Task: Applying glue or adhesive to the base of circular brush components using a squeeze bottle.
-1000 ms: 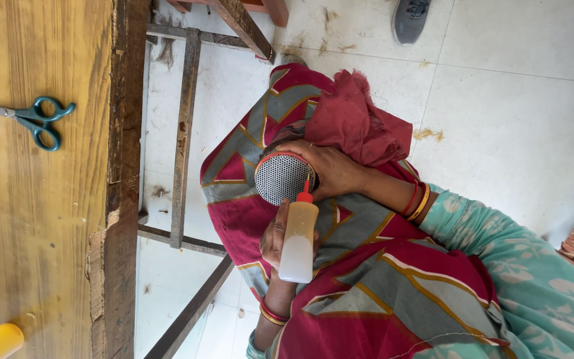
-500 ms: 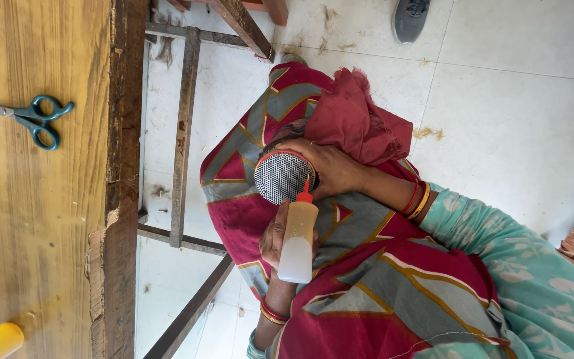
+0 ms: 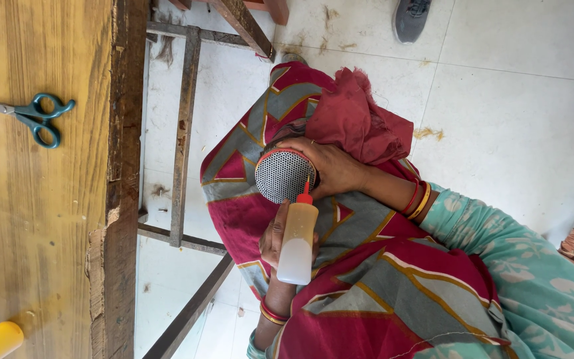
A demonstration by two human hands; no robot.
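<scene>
While your left hand (image 3: 275,236) closes its grip around the bottle (image 3: 297,242), the red nozzle touches the rim of the mesh disc (image 3: 282,176), which your right hand (image 3: 330,166) clasps over your lap. No bead shows yet; most of the rim seems left.

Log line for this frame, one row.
left hand: holds squeeze bottle | right hand: holds mesh disc | nozzle: at disc rim
</scene>
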